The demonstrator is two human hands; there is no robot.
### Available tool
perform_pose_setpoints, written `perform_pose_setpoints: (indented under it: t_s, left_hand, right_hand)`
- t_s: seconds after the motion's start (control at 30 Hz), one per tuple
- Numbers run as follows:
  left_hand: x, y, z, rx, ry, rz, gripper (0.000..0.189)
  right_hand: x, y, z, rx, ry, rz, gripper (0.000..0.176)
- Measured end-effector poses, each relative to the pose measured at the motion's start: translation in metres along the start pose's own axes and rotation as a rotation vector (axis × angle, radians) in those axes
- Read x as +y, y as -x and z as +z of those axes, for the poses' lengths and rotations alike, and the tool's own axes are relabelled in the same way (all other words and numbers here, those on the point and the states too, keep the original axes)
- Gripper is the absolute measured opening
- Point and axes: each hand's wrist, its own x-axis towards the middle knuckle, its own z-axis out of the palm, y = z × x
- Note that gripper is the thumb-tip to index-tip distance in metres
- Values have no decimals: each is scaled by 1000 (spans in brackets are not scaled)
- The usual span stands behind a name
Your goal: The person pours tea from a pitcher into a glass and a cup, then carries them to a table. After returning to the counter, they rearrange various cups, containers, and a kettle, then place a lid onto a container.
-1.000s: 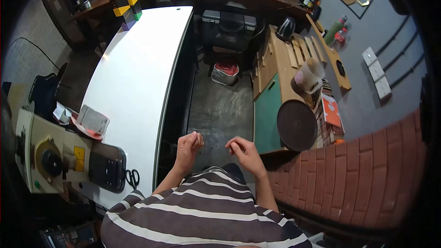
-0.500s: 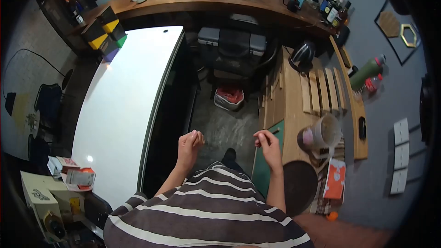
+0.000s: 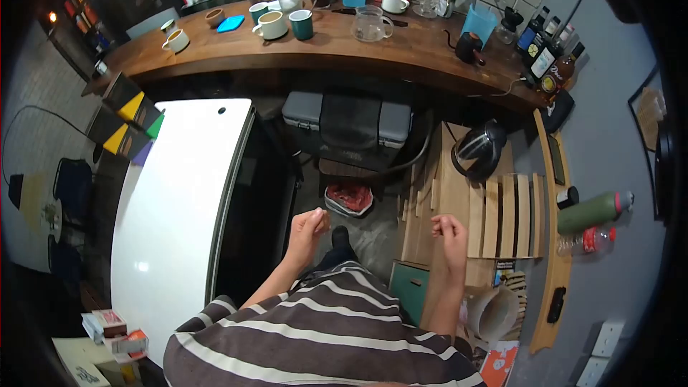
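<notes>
My left hand [image 3: 308, 234] is held in front of my striped shirt with its fingers curled closed. It hangs above the floor, to the right of the white counter [image 3: 175, 201], and I see nothing in it. My right hand [image 3: 450, 236] is also curled closed and shows nothing in its fingers. In the picture it lies over the edge of the wooden cabinet [image 3: 446, 165], left of the slatted wooden rack [image 3: 507, 218]. Neither hand appears to touch anything. A clear plastic pitcher [image 3: 494, 314] stands beside my right forearm.
Ahead runs a wooden bar [image 3: 287, 56] with several cups, a glass server [image 3: 371, 24] and bottles [image 3: 552, 57]. Beneath it sit a grey cooler box [image 3: 301, 111] and a lined trash bin [image 3: 349, 199]. A black kettle [image 3: 478, 150] stands on the cabinet at right.
I have moved forward: the bar, cooler box and kettle appear nearer, and the pitcher has slid down in view. My right hand has shifted right; both hands stay curled.
</notes>
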Motion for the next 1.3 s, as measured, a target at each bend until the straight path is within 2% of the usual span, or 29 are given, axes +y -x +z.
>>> perform_pose_setpoints:
  t_s: [0.17, 0.3, 0.33, 0.4, 0.47, 0.5, 0.53, 0.57, 0.63, 0.83, 0.9, 0.97, 1.0, 1.17, 1.3]
  left_hand:
    - [-5, -107, -12, -42, 42, -13, 48]
    - [-3, -177, -11, -60, 13, -31, 48]
    - [1, -188, -7, -67, 25, -26, 48]
    - [-3, -209, -7, -46, 4, -27, 48]
    - [-9, -224, -7, -5, -12, -28, 48]
    - [-12, -229, -7, 29, -12, -25, 48]
    - [-13, -233, -6, 61, -15, -19, 48]
    - [-13, -237, -6, 79, -22, -13, 48]
    - [-13, -248, -5, 147, -57, 13, 47]
    - [-10, -289, 7, 257, -89, 81, 47]
    - [-6, -299, 11, 220, -114, 121, 47]
    - [-9, -307, 12, 224, -109, 124, 47]
    - [-10, -310, 13, 229, -97, 113, 47]
    - [-15, -324, 22, 224, -90, 109, 47]
    - [-17, -334, 27, 209, -68, 75, 48]
  right_hand:
    - [-25, -79, -39, 171, 106, -4, 28]
    - [-39, -136, -83, 321, 410, -123, 27]
    - [-32, -153, -110, 335, 412, -90, 26]
    - [-49, -185, -145, 469, 687, -73, 22]
    - [-32, -225, -204, 628, 723, -243, 23]
    - [-38, -238, -228, 692, 1013, -290, 26]
    - [-26, -254, -266, 714, 958, -184, 28]
    - [-11, -268, -297, 788, 1103, -305, 30]
    - [-30, -278, -300, 890, 1292, -158, 33]
    - [12, -308, -341, 1064, 1395, -6, 43]
    - [14, -307, -344, 1011, 1333, 2, 41]
    - [6, -302, -331, 1017, 1310, -121, 47]
    - [7, -300, -335, 987, 1312, -145, 45]
    - [10, -279, -358, 673, 1320, -170, 38]
    - [10, -269, -364, 570, 1308, -177, 40]
